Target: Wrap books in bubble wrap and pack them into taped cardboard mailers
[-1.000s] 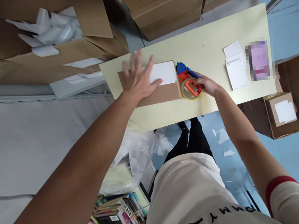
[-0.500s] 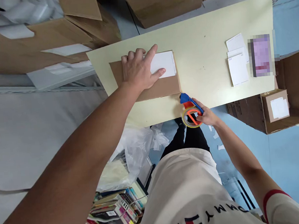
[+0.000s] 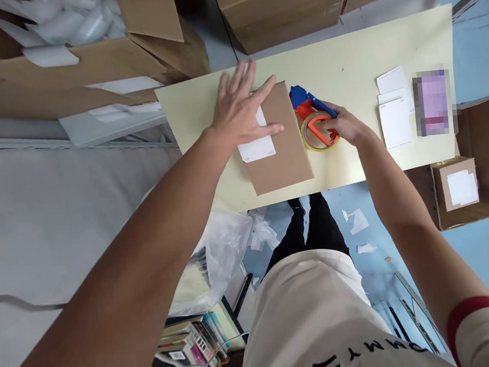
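Left hand point(image 3: 242, 112) is lying flat, fingers spread, pressing on the box point(image 3: 287, 157). The box is sitting on the worktop point(image 3: 344, 55) with its long axis running near-to-far. Right hand point(image 3: 344, 126) is gripping the tape dispenser point(image 3: 306, 109) just right of the box, nearly touching it.

A pixelated purple patch point(image 3: 433, 101) by the right edge of the tabletop point(image 3: 345, 60) is unreadable; the left hand point(image 3: 238, 112) hides part of the label point(image 3: 258, 148) on the box point(image 3: 285, 157).
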Action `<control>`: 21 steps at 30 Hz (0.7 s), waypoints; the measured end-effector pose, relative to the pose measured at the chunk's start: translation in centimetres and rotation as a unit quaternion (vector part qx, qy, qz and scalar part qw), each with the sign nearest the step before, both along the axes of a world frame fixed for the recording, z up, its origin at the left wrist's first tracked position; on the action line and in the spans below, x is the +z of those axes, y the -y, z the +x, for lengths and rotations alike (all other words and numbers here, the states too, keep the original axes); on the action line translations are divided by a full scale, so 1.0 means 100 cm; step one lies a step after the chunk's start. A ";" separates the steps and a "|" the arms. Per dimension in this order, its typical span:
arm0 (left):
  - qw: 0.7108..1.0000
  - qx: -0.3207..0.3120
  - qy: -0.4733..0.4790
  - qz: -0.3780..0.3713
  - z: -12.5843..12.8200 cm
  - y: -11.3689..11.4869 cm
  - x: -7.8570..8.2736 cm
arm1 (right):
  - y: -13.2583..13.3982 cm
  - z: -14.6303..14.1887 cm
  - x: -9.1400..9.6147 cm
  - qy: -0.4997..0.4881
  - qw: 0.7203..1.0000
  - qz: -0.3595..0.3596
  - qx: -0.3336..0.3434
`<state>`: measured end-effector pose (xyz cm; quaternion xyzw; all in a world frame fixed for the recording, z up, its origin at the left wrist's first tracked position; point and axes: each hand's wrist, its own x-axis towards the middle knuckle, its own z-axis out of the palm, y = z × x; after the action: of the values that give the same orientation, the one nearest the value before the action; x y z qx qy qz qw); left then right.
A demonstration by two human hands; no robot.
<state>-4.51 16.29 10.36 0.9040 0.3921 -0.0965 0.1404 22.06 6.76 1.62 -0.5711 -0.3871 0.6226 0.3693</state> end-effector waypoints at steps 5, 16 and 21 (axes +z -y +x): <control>0.998 0.034 0.015 -0.055 0.007 -0.005 -0.006 | 0.028 0.012 0.012 0.015 0.999 -0.029 0.000; 0.967 0.176 0.146 -0.111 0.006 0.001 -0.017 | 0.203 -0.041 0.044 0.011 0.987 -0.160 -0.012; 0.924 0.315 0.208 -0.059 -0.021 0.020 -0.032 | 0.148 -0.045 0.027 0.043 0.992 -0.088 -0.077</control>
<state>-6.60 14.26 7.14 0.7236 0.6123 0.1194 0.2952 17.54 -8.03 4.34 -0.6558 -0.3011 0.5989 0.3472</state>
